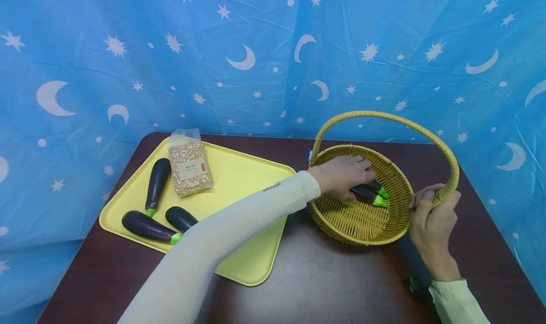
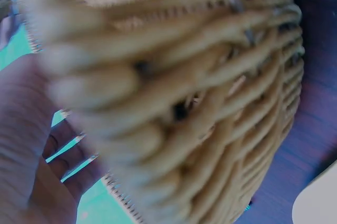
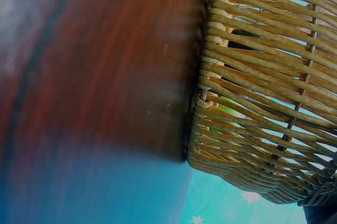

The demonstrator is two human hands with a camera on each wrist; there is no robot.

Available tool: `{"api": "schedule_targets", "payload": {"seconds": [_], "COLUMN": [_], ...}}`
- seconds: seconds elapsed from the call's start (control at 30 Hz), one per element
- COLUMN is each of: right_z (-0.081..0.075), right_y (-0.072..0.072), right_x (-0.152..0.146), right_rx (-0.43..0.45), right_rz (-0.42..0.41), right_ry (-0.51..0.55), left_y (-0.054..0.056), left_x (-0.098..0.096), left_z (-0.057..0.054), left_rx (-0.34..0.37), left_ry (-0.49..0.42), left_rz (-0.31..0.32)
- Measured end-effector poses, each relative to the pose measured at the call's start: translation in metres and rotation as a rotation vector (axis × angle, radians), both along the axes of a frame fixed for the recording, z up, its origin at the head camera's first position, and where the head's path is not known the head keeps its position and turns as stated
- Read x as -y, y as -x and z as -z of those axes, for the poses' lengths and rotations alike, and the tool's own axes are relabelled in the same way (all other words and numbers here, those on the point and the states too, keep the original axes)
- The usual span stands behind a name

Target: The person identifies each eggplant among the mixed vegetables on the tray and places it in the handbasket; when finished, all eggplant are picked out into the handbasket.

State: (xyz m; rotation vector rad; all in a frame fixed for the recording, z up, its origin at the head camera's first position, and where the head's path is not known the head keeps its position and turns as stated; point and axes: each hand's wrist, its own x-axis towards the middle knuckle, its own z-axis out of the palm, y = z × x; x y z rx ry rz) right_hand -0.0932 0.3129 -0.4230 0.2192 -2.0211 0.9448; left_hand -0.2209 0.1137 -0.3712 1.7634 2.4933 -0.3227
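Note:
My left hand (image 1: 341,175) reaches down into a round wicker basket (image 1: 358,238). Its thumb and fingers straddle a dark purple eggplant (image 1: 362,193), whose green stem end points right. Just behind lies a second eggplant (image 1: 377,187), partly covered by the fingers. On the basket's right side my right hand (image 1: 432,224) grips the rim at the foot of the tall arched handle (image 1: 386,115). Blurred basket weave (image 2: 210,76) fills most of the left wrist view. In the right wrist view the basket's outer wall (image 3: 263,92) shows, with green peeking through gaps.
A yellow tray (image 1: 251,262) stands on the dark table (image 1: 315,286) at the left. It carries a clear bag of grains (image 1: 189,167) and several eggplants, one (image 1: 158,184) beside the bag. My left sleeve (image 1: 222,234) crosses over the tray. A blue star-patterned curtain (image 1: 273,68) hangs behind.

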Motion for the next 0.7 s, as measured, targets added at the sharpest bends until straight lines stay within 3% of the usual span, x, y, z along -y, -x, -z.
{"api": "schedule_targets", "payload": {"seconds": [0.17,0.27,0.5,0.7], "right_z": [-0.003,-0.005,0.006,0.012], "right_y": [-0.001,-0.002,-0.001,0.003], "right_x": [0.004,0.007,0.002,-0.007], "right_rx": [-0.002,0.005,0.032,0.015], "right_rz": [-0.005,-0.012,-0.019,-0.015], "right_ry": [0.013,0.012,0.037,0.035], "left_y": [-0.002,-0.008,-0.035,-0.053], "left_x": [0.012,0.025,0.07,0.105], "left_z": [-0.012,-0.021,-0.042,-0.058], "left_rx": [0.034,0.016,-0.046,-0.057], "left_ry": [-0.096,-0.185,-0.344,-0.433], "left_rz": [0.009,0.038,0.13,0.122]}}
